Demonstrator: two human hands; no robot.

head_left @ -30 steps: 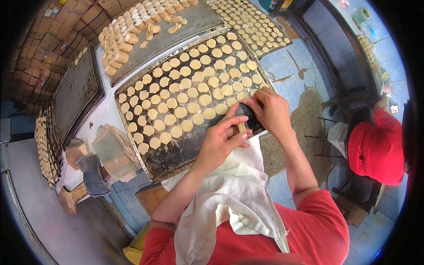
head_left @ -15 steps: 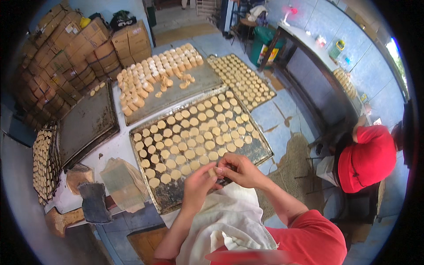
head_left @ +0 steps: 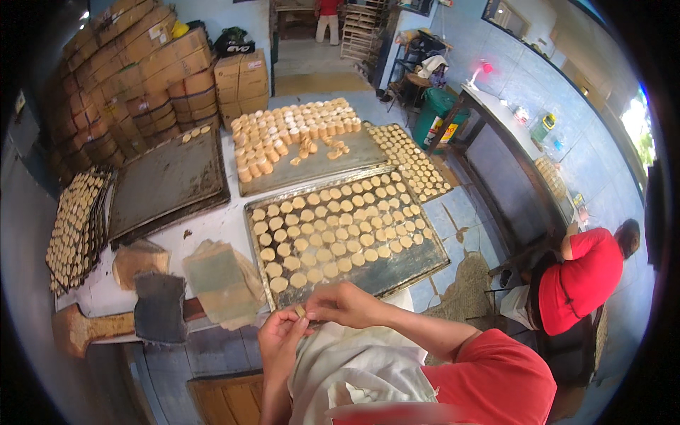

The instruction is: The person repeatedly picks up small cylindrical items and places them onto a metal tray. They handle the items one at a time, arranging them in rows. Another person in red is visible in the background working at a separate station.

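Observation:
My left hand [head_left: 278, 343] is closed, its thumb and fingers pinching a small, flat, beige dough piece [head_left: 300, 311]. Bent fingers of my right hand [head_left: 346, 304] meet the left fingertips and are closed at the same piece; they partly hide it. Both hands are held in front of my cloth-covered lap, at the near edge of a dark baking tray [head_left: 418, 265]. Rows of pale dough rounds [head_left: 322, 239] cover most of that tray, while its near strip is bare, dark metal.
Behind lies a tray [head_left: 312, 173] bearing stacked baked rounds [head_left: 290, 127]. Another tray of rounds [head_left: 407, 156] sits to its right. Dark trays [head_left: 166, 184], cloths [head_left: 219, 280] and a wooden-handled tool [head_left: 99, 327] are at left. A person in red [head_left: 577, 280] sits at right.
The view has shifted, so the table appears lower and further right. My hands have moved left and nearer my body, still together, and the small dough piece now shows more clearly between them.

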